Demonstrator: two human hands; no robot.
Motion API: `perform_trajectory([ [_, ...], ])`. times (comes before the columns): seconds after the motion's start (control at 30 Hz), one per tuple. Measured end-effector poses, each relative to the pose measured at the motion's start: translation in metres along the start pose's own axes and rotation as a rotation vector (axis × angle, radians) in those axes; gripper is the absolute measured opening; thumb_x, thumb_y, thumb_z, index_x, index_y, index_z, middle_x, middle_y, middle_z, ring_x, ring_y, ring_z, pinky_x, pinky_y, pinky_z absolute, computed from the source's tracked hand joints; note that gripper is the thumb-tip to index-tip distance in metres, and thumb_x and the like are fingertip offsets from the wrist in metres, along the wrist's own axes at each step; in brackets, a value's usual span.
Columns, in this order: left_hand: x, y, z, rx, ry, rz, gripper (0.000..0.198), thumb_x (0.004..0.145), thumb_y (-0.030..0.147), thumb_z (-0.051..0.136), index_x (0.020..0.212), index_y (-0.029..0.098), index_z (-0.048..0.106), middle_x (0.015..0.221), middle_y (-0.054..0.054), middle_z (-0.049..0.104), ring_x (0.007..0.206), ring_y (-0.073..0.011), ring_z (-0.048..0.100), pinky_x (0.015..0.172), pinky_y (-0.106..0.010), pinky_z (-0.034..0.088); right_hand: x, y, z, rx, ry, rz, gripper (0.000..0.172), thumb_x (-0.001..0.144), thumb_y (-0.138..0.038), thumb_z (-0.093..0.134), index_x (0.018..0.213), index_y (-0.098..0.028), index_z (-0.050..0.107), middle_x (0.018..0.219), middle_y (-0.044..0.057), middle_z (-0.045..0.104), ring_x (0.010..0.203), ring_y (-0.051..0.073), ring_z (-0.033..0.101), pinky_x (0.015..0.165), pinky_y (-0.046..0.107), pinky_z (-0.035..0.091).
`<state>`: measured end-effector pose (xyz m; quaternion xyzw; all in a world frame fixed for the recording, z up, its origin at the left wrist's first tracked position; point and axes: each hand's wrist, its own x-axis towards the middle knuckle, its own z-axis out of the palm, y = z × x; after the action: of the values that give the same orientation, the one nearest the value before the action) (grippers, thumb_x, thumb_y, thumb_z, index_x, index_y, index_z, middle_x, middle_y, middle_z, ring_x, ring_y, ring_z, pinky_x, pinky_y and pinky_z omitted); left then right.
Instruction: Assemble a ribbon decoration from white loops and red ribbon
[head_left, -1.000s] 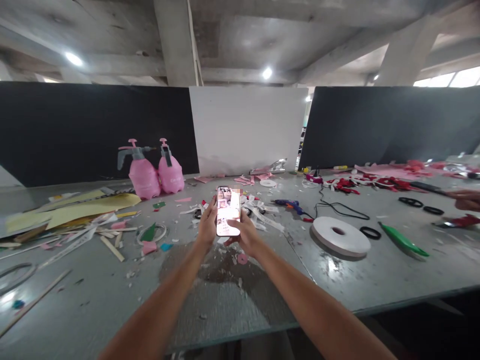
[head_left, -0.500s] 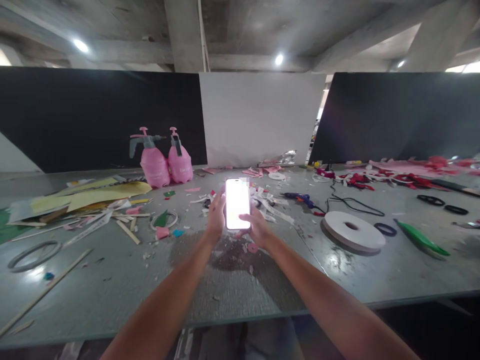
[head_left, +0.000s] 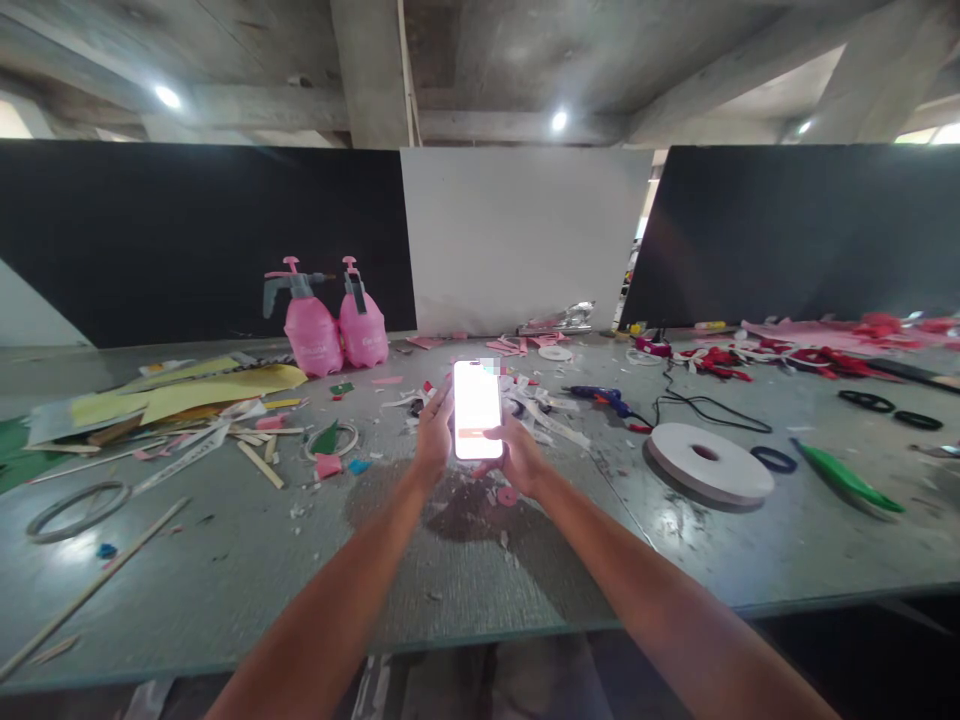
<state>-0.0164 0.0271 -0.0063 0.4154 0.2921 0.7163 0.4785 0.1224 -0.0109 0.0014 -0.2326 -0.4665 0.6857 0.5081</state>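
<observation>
The scrap-strewn table (head_left: 225,580) carries a white tape roll (head_left: 709,465) at the right and two pink spray bottles (head_left: 337,335) at the back. Above its middle the phone (head_left: 477,410) is held upright, likely for reading. The left hand (head_left: 433,435) is wrapped round its edge and the right hand (head_left: 521,455) is closed beneath it, thumb on the glass. A second ago the screen showed a picture – now it glows white

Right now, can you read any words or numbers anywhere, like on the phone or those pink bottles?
No text here can be read for sure.
phone, held in the left hand and right hand: the screen glows white with an orange bar, and any words are washed out.
pink spray bottles: pale print on the front, too blurred to read.
white strips beyond the phone: too small to tell if they bear print.
</observation>
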Motion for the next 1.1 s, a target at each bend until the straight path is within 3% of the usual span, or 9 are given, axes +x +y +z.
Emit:
perform_trajectory([
  [0.27, -0.0023, -0.0004, -0.0005, 0.05, -0.05, 0.065, 0.041, 0.084, 0.033, 0.062, 0.123, 0.021, 0.064, 0.133, -0.007, 0.061, 0.129, -0.025, 0.05, 0.11, -0.04, 0.037, -0.0039, -0.0068, 0.0062, 0.048, -0.012, 0.051, 0.054, 0.071, -0.021, 0.063, 0.123, -0.025, 0.049, 0.105, 0.006, 0.068, 0.075, 0.021, 0.069, 0.042, 0.027, 0.057],
  [0.87, -0.0071, 0.0037, 0.006, 0.035, -0.032, 0.033, 0.043, 0.081, 0.036, 0.064, 0.12, 0.018, 0.065, 0.128, -0.01, 0.064, 0.126, -0.026, 0.053, 0.105, -0.04, 0.042, -0.008, -0.0061, 0.0045, 0.016, -0.018, 0.039, 0.054, 0.071, -0.02, 0.065, 0.122, -0.027, 0.05, 0.109, 0.005, 0.066, 0.078, 0.021, 0.068, 0.044, 0.03, 0.059],
  [1.1, -0.0023, 0.0021, 0.0012, 0.215, -0.061, 0.02, 0.041, 0.084, 0.038, 0.059, 0.12, 0.02, 0.065, 0.119, -0.008, 0.069, 0.106, -0.0226, 0.065, 0.089, -0.036, 0.051, -0.009, -0.007, 0.0095, 0.008, -0.005, 0.024, 0.054, 0.072, -0.023, 0.064, 0.123, -0.028, 0.047, 0.106, 0.005, 0.067, 0.078, 0.021, 0.068, 0.046, 0.03, 0.059],
])
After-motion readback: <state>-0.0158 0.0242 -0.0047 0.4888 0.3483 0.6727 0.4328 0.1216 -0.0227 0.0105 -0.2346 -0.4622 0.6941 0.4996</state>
